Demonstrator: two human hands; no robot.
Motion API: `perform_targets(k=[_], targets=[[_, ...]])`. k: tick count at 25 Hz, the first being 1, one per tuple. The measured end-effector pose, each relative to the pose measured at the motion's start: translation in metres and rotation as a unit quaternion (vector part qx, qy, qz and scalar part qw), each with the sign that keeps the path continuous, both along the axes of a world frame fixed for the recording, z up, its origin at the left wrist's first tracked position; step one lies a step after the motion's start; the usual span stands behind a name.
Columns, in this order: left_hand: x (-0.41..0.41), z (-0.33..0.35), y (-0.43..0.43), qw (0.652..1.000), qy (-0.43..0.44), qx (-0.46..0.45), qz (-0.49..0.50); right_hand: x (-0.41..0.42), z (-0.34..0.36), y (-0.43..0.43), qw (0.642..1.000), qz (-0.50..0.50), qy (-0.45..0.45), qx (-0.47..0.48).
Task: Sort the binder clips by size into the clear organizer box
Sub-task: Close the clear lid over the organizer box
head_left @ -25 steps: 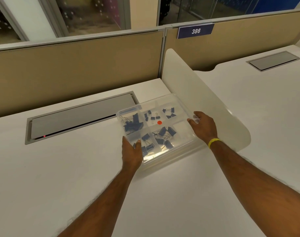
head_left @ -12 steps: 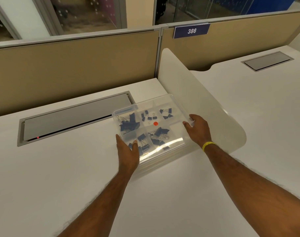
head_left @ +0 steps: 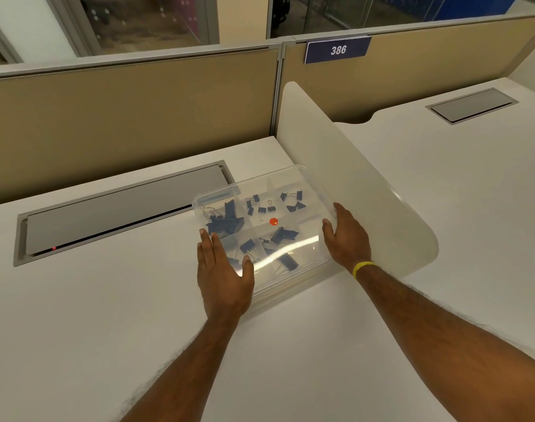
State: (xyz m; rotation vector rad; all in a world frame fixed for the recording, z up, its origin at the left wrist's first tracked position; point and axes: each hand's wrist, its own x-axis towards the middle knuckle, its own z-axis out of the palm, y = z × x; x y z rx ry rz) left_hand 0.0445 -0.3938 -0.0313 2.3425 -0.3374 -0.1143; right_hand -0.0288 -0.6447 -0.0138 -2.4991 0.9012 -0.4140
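A clear organizer box [head_left: 293,178] with its lid closed lies on the white desk, a small red dot [head_left: 273,221] on the lid. Dark blue binder clips [head_left: 226,222] lie in its compartments, larger ones at the left, smaller ones [head_left: 292,201] at the back right. My left hand [head_left: 223,272] lies flat with straight fingers on the box's near left corner. My right hand [head_left: 347,239] holds the right edge, thumb on the lid; the fingers go down the side, out of sight.
A white curved divider panel [head_left: 366,184] stands right behind the box's right side. A grey cable tray cover [head_left: 120,208] is set into the desk at the left. Tan partition walls [head_left: 132,117] close the back. Another desk [head_left: 473,178] lies to the right.
The box has slid a little toward me and to the left with both hands on it. My left hand has come further onto the lid.
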Motion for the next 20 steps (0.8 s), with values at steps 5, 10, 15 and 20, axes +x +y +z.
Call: perform_targets(k=[5,10,15,20], targets=[[0.007,0.001,-0.001,0.997,0.016,0.069,-0.007,0.006,0.003,-0.006,0.998,0.028,0.061,-0.017],[0.017,0.006,-0.001,0.993,0.001,0.119,-0.009,0.011,0.004,-0.009,0.995,0.023,0.091,-0.022],[0.058,0.016,-0.001,0.982,-0.021,0.18,-0.047,0.014,0.001,-0.008,0.996,0.018,0.085,-0.017],[0.087,0.016,-0.014,0.986,0.023,0.154,-0.066,0.013,0.001,-0.008,0.997,0.013,0.079,-0.006]])
